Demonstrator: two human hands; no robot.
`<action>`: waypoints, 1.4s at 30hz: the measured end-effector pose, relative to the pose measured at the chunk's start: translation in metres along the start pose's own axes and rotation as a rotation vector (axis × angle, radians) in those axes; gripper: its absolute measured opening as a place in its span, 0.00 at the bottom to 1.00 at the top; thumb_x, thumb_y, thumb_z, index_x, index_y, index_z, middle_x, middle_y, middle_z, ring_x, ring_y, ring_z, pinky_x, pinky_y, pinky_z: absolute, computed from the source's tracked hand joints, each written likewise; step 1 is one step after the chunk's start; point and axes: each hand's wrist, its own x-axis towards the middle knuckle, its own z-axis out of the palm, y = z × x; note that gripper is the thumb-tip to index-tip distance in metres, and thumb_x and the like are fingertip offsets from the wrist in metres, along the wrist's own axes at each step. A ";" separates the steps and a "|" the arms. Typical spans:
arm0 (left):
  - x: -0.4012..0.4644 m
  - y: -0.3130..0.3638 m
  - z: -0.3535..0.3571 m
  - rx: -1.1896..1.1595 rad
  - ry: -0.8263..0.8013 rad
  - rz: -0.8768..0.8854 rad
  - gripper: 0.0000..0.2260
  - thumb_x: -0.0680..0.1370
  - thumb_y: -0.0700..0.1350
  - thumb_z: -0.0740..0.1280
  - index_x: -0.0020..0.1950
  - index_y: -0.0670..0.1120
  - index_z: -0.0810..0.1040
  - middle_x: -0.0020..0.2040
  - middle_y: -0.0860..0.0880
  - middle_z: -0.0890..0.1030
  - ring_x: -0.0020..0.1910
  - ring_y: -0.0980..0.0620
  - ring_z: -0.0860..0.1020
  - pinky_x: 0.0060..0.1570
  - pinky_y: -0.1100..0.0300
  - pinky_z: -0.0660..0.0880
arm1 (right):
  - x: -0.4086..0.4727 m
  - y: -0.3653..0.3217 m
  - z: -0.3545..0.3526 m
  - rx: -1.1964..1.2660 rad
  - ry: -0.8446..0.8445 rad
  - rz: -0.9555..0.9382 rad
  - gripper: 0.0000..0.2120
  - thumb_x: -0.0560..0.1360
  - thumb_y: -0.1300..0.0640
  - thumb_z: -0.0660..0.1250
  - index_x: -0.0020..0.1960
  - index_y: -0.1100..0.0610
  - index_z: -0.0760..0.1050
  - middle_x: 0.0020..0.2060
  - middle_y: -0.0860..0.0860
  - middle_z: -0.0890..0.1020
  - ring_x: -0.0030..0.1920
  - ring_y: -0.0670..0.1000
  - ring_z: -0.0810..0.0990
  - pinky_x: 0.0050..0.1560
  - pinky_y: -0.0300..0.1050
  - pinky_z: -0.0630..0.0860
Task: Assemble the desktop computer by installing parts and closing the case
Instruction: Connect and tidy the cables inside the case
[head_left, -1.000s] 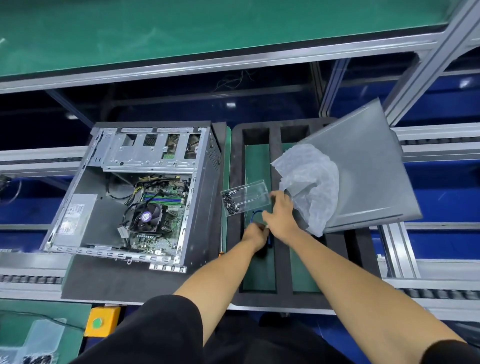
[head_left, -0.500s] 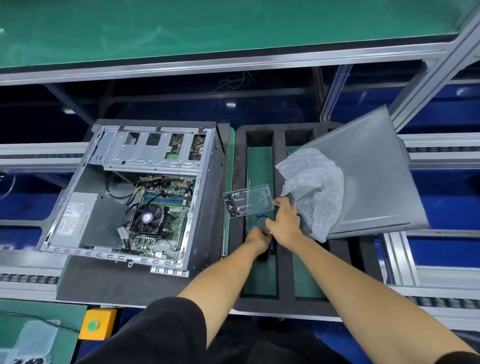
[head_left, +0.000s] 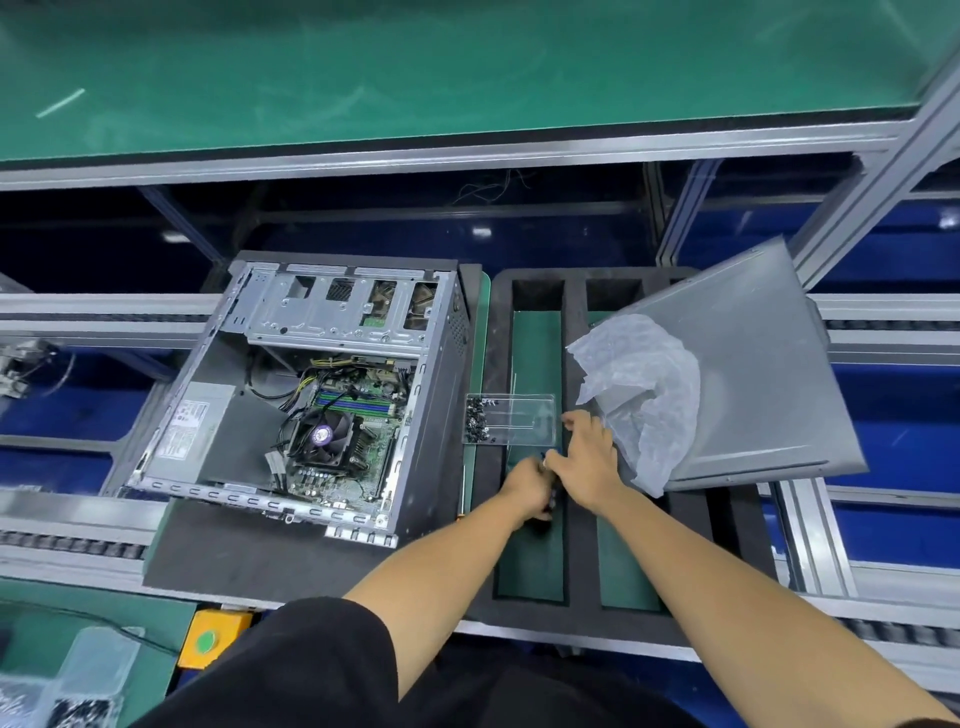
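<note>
From above, the open computer case of bare grey sheet metal lies on its side on a black foam pad on the bench, showing a green circuit board and a round black fan. Right of it sits a black foam tray with long green-floored slots. A flat grey side panel leans across its far right corner, crumpled white bubble wrap draped over it. A clear plastic box with small dark screws heaped at its left end lies across the tray's left slot.

Since a second ago both hands have drawn closer together just below the box. The left hand is curled round something small and dark that I cannot make out. The right hand meets it with fingers bent; whether it pinches anything is hidden. Both forearms reach forward, bare.
</note>
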 end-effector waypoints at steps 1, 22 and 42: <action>-0.003 0.001 0.000 -0.019 0.004 -0.021 0.10 0.86 0.44 0.54 0.59 0.42 0.72 0.43 0.43 0.74 0.38 0.49 0.72 0.45 0.49 0.81 | -0.001 0.001 -0.001 0.005 0.023 -0.004 0.26 0.75 0.55 0.70 0.71 0.56 0.66 0.64 0.55 0.71 0.65 0.58 0.68 0.65 0.53 0.65; -0.093 0.045 -0.120 -0.370 -0.234 -0.069 0.15 0.88 0.40 0.51 0.50 0.38 0.75 0.35 0.50 0.64 0.29 0.59 0.60 0.18 0.69 0.55 | -0.073 -0.016 0.007 0.190 0.034 -0.037 0.12 0.73 0.51 0.66 0.55 0.54 0.73 0.49 0.52 0.79 0.52 0.55 0.73 0.59 0.55 0.71; -0.114 0.016 -0.312 -0.776 -0.235 0.281 0.11 0.84 0.37 0.57 0.60 0.37 0.77 0.39 0.48 0.69 0.33 0.55 0.64 0.27 0.64 0.58 | -0.051 -0.211 0.048 0.207 0.192 -0.197 0.09 0.80 0.63 0.60 0.41 0.57 0.70 0.37 0.55 0.76 0.40 0.52 0.73 0.42 0.47 0.68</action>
